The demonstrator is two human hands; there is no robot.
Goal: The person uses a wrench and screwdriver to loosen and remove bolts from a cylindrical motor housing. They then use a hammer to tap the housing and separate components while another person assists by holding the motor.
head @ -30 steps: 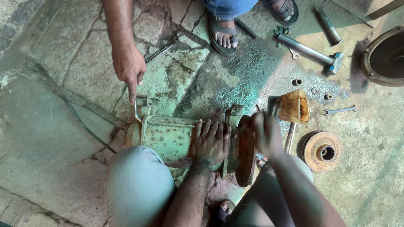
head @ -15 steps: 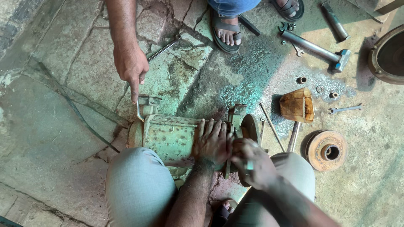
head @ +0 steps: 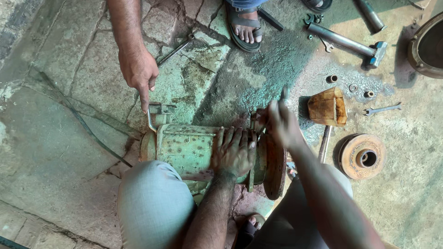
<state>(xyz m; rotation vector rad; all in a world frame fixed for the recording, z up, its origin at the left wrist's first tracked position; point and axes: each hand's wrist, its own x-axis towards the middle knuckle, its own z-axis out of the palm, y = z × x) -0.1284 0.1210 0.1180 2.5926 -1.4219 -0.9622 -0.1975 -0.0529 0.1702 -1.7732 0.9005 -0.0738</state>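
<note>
Co-worker's hand (head: 138,69) reaches down at far left, one finger touching the small bracket (head: 159,113) on the end of the green motor (head: 189,147); if the casing rolls, that finger could get pinched. The motor lies on its side on the cracked stone floor (head: 55,138), between the person's knees. Left hand (head: 233,152) lies flat on the casing, fingers spread, clasping nothing; oily paint could let it slide. Right hand (head: 281,122) is clenched on a thin tool (head: 284,93), blurred, above the rusty end plate (head: 276,166); a slip risks skinned knuckles. Hammer (head: 330,110) lies just beyond.
</note>
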